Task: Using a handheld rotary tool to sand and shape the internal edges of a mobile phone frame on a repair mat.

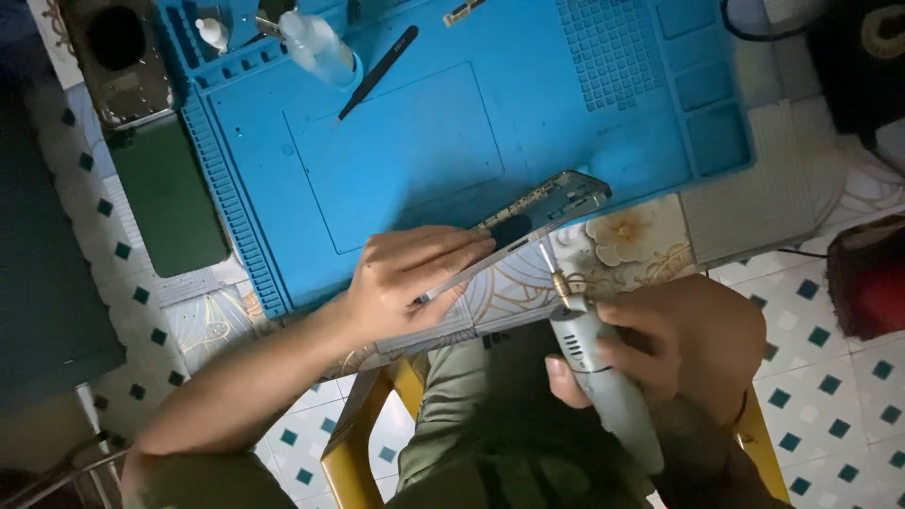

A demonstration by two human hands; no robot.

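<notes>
We see a dim room, light falling mostly on the upper middle of the frame; corners stay dark. Floor (853, 377) is white tile w/ small teal diamonds, visible lower right, far left & btwn the legs of a yellow stool (363, 429) at bottom centre. The tabletop (641, 240) has a floral cream-and-gold pattern along its near edge. A dark red object (872, 283) sits at the right edge, too dim to identify.

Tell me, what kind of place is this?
Probably a small phone-repair bench: a blue repair mat, tweezers, and hands holding a phone frame and a rotary tool.
</notes>
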